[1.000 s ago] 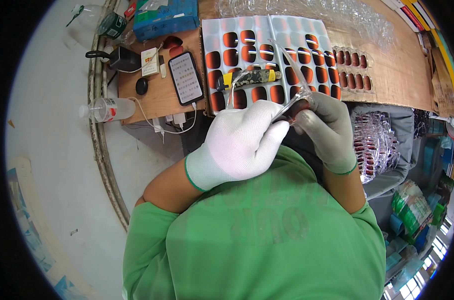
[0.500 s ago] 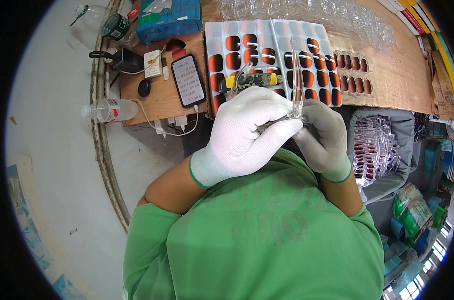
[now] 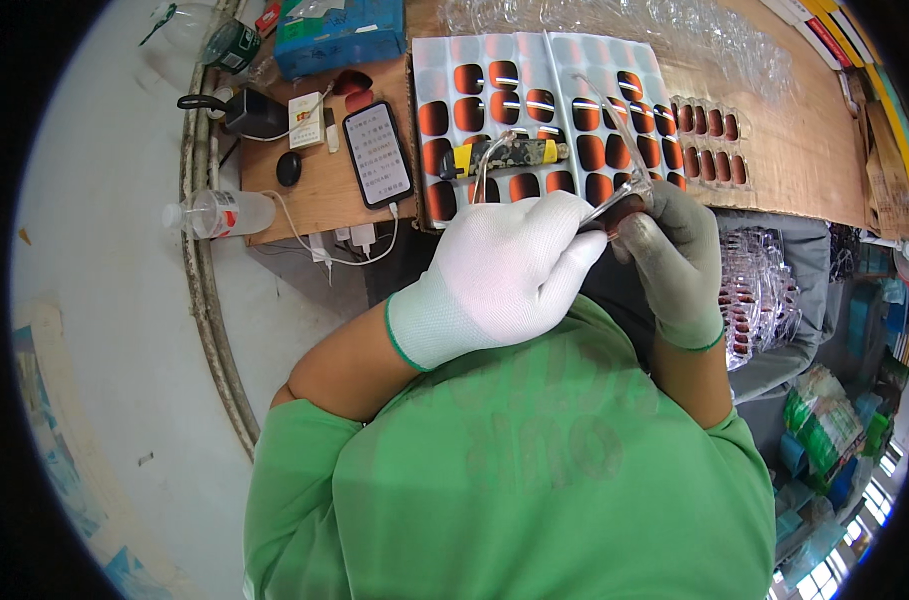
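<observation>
Pinching glasses [image 3: 627, 192] in left hand [image 3: 510, 265] and right hand [image 3: 678, 265], both closed, lens tray [image 3: 560, 105] beyond hands, under knife [image 3: 520, 153], phone [image 3: 378, 155] farther left.

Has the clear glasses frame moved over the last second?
Yes: the clear glasses frame has shifted slightly right. Its right-hand temple tip showed at the lens tray's centre seam; now it shows right of that seam.

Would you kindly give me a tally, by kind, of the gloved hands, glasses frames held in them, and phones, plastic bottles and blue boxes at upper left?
Gloved hands: 2
Held glasses frame: 1
Phone: 1
Plastic bottles: 2
Blue box: 1
Total: 7
</observation>
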Demonstrator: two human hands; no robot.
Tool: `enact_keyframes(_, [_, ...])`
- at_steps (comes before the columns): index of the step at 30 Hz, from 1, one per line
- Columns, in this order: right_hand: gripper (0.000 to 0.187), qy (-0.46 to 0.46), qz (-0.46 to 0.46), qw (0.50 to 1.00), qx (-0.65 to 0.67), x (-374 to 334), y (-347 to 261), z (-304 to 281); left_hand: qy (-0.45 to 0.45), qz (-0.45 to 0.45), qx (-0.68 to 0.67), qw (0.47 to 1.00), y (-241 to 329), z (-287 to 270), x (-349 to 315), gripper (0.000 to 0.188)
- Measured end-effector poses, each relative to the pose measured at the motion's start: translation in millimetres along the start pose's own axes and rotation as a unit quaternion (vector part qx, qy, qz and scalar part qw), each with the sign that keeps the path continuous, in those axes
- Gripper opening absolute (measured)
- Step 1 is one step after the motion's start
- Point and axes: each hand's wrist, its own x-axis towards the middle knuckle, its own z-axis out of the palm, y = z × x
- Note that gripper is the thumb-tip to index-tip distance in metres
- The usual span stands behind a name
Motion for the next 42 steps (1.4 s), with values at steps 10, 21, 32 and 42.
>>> enact_keyframes(10, [0.013, -0.051, -0.085, 0.972, -0.213, 1, -24, -5, 0.013, 0.037, 0.067, 0.997, 9, -8, 4, 0.022])
enact_keyframes(21, [0.017, 0.002, -0.078, 0.983, -0.165, -8, -34, 3, 0.065, 0.082, 0.047, 0.993, 24, 0, 11, 0.036])
enact_keyframes(32, [0.02, 0.0, -0.08, 0.992, -0.098, 0, -21, 2, 0.097, 0.111, 0.043, 0.988, 15, 2, 16, 0.041])
enact_keyframes(42, [0.012, 0.025, -0.22, 0.949, -0.224, -3, -33, 5, 0.092, 0.106, 0.027, 0.99, 28, -2, 12, 0.038])
